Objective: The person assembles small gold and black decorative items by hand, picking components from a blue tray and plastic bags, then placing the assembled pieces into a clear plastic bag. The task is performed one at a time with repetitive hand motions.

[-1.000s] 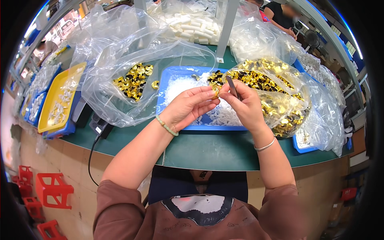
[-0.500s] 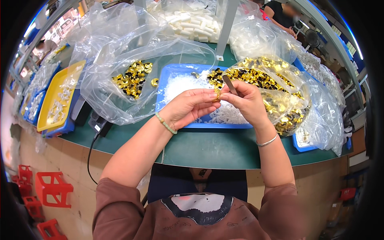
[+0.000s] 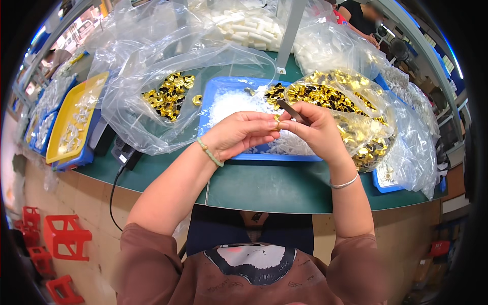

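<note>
My left hand [image 3: 244,133] pinches a small gold piece [image 3: 277,120] between thumb and fingertips. Closed around a dark, flat, stick-like tool [image 3: 294,112], perhaps tweezers, my right hand [image 3: 321,134] also brings its thumb and finger to the gold piece. The two hands meet at their fingertips above a blue tray [image 3: 274,158]. In that tray lie small white plastic pieces [image 3: 231,105] and some gold and black caps [image 3: 275,93]. Fingers partly cover the gold piece, so its exact shape cannot be made out.
A clear bag of gold pieces [image 3: 368,142] stands right of the tray; another open bag [image 3: 129,127] with gold pieces lies left. White cylinders [image 3: 249,28] fill a bag behind. A yellow tray [image 3: 56,137] stands far left, near a black adapter [image 3: 125,154]. A grey post [image 3: 291,35] rises behind.
The tool in my right hand has tilted, its upper end shifting left and slightly down. Both hands stay together at the gold piece. The view has shifted slightly.
</note>
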`<state>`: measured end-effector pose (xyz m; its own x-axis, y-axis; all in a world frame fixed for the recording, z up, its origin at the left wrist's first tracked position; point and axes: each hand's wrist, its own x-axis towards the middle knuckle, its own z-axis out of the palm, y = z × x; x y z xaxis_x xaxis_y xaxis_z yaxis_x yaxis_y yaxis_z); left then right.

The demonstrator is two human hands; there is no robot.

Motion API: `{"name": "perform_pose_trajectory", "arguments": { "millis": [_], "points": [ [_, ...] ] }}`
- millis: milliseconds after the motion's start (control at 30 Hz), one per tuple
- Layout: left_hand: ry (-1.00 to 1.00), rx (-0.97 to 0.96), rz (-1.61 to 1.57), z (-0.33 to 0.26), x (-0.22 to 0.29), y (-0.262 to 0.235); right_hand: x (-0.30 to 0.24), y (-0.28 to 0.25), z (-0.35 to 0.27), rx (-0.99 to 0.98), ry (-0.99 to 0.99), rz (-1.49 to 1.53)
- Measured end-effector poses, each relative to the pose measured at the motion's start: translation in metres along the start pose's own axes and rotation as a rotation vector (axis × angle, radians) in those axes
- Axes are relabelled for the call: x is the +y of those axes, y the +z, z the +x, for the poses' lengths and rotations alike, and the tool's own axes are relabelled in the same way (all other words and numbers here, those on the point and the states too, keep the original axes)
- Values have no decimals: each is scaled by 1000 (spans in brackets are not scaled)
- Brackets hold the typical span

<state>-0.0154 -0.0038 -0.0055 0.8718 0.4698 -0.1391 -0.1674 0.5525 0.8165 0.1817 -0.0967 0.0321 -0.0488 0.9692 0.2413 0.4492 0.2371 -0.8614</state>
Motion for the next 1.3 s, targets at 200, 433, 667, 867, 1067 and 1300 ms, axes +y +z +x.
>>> {"name": "perform_pose_trajectory", "arguments": {
  "millis": [200,433,667,867,1067,1300],
  "points": [
    [52,-53,-121,0,1,2,-7,13,-2,129,-104,83],
    [245,64,-103,2,3,-7,-5,11,-3,310,-272,-166],
    [314,266,2,6,4,-10,25,0,-4,-22,-333,-751],
    [347,305,49,6,2,-6,23,5,-4,-66,-269,-840],
    [334,338,136,5,2,0,19,8,-4,-25,-267,-763],
    [292,320,219,5,-1,-4,26,5,-2,-16,-271,-782]
  ]
}}
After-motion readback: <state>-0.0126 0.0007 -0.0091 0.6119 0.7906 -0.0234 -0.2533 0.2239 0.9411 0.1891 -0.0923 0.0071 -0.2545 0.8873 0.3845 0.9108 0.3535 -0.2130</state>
